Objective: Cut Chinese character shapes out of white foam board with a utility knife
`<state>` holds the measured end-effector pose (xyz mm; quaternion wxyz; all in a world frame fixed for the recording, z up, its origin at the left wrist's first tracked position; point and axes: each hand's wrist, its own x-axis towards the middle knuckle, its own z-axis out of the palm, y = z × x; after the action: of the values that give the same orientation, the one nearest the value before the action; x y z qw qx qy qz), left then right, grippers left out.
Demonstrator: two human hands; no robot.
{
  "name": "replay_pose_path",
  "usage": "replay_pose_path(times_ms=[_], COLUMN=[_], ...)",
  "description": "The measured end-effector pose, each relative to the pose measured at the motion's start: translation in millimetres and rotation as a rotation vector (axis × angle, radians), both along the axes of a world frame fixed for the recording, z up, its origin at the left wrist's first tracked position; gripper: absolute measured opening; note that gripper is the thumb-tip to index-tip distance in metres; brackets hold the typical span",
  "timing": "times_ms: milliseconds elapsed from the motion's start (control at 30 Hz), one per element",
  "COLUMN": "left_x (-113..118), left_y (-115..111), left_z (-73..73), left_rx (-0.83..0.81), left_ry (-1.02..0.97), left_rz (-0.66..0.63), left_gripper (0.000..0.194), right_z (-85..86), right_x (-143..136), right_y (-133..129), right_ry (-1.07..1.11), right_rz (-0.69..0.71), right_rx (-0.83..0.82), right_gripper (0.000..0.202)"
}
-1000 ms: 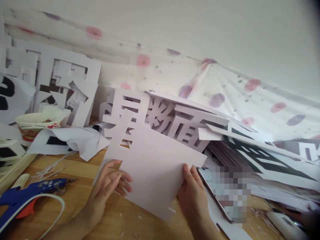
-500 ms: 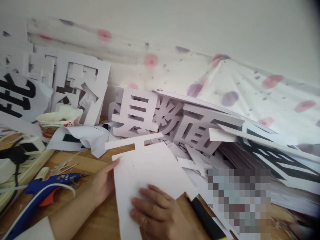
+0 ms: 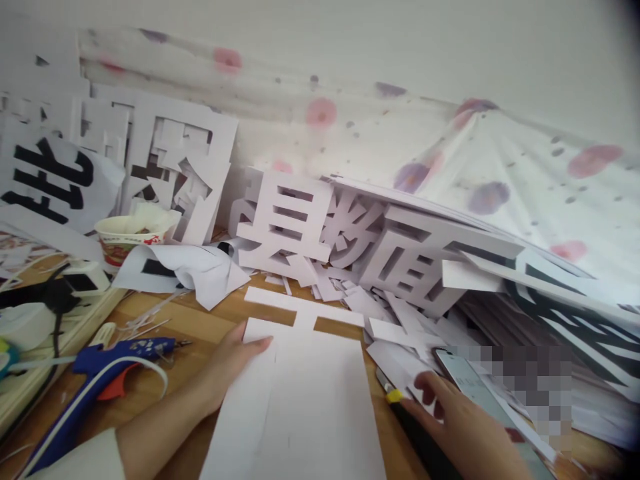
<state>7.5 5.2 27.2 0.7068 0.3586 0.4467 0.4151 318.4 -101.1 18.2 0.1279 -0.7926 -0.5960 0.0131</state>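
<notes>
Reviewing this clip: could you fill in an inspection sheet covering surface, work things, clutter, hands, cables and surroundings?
Surface: wooden table, bare wood showing in patches.
Work things: white board, a T-shaped part at its far end; black-and-yellow cutter to its right.
Clutter: paper scraps, blue glue gun, paper cup, phone partly pixelated.
Hands: left hand holds the board's left edge, thumb on top; right hand is at the cutter, grip unclear.
Cables: black cable by the power strip at left.
Surroundings: white cut-out characters standing behind; flower-patterned covering along the wall.
</notes>
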Motion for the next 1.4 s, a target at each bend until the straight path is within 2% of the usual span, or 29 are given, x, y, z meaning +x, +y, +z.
replay_pose_path(times_ms=[33,100,167,267,367,533,600,700,800,867,933,1000,1067,1133,1233,1333,1400], left_x=[1,3,4,6,7,10,13,19,23,24,23,20,18,15,10,5,2], left_y=[0,-1,-3,-5,-4,-3,-7,-15,-19,-16,-12,-8,-8,-10,-13,-14,-13], left_z=[-1.5,-3.8,-4.5,-4.4,-7.5,-23.0,-29.0,-35.0,-41.3,-46.8,-51.4,-53.7,-53.7,-52.6,-49.4,-43.2,-38.2], left_rx=[0.010,0.029,0.053,0.061,0.052,0.199,0.310,0.418,0.557,0.788,0.926,0.989,1.020,1.050,1.082,1.077,1.052], left_ry=[0.012,0.064,0.145,0.237,0.314,0.479,0.618,0.807,0.927,0.932,0.950,0.988,1.005,0.984,0.955,0.946,0.937], left_rz=[-0.023,-0.051,-0.061,-0.075,-0.103,-0.075,-0.070,-0.139,-0.185,-0.150,-0.096,-0.064,-0.087,-0.167,-0.369,-0.580,-0.656], left_gripper=[0.046,0.041,0.038,0.037,0.041,0.046,0.047,0.051,0.054,0.049,0.045,0.043,0.043,0.043,0.046,0.056,0.061], right_z=[-9.1,-22.7,-27.6,-21.7,-11.7,-6.9,-7.2,-4.6,2.2,7.2,11.7,15.8,20.0,24.7,31.0,33.5,32.8], right_x=[8,15,12,2,-1,7,4,-11,-31,-42,-52,-61,-71,-81,-95,-104,-106], right_y=[-4,-10,-14,-13,-10,-10,-10,-10,-10,-10,-9,-6,0,8,19,27,30], right_ry=[0.008,0.027,0.055,0.042,0.067,0.420,0.595,0.808,0.715,0.613,0.486,0.329,0.187,0.089,-0.039,-0.133,-0.173], right_rz=[-0.001,0.032,0.049,0.036,-0.023,-0.139,-0.139,-0.093,0.029,0.132,0.252,0.395,0.495,0.516,0.508,0.562,0.604], right_rx=[-0.032,0.006,-0.065,-0.172,-0.164,-0.056,-0.006,0.079,0.046,-0.037,-0.115,-0.150,-0.192,-0.267,-0.350,-0.377,-0.379], right_gripper=[0.030,0.034,0.038,0.033,0.028,0.032,0.035,0.035,0.037,0.040,0.041,0.041,0.042,0.045,0.045,0.046,0.048])
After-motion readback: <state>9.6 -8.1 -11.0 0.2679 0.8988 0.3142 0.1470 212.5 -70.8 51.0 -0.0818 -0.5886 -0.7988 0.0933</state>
